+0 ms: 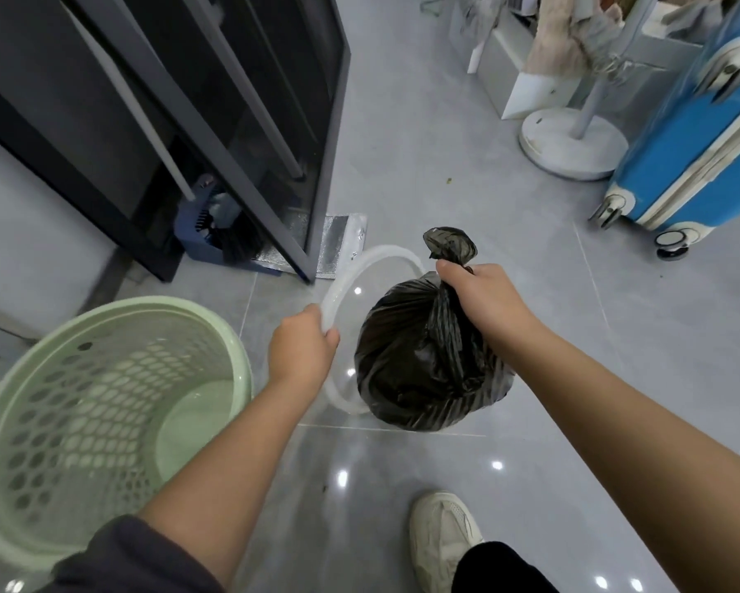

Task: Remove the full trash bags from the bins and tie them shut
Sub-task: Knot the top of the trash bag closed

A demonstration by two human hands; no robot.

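A glossy grey tiled floor (531,336) is spread across the view, with ceiling lights mirrored in it. At the upper left a dark metal-framed glass door (248,134) is seen. At the lower left a round, pale green plastic bin (115,312) is stood, its walls pierced in a honeycomb lattice and its smooth solid bottom exposed through the open mouth. At the right edge a blue hard-shell suitcase (693,143) on wheels is leaned, and a white disc-shaped stand base (573,143) is set beside it. The black trash bag (415,370), thin, crinkled and bulging, is held outside the bin, to its right. Its twisted neck is gripped in the closed fist of the right hand (484,297), and a bunched tuft of film is left standing above the fist. A translucent white plastic ring (347,284) is clasped at its rim by the curled fingers of the left hand (302,348), partly hidden behind the bag. A pale mesh shoe (443,537) is planted below.
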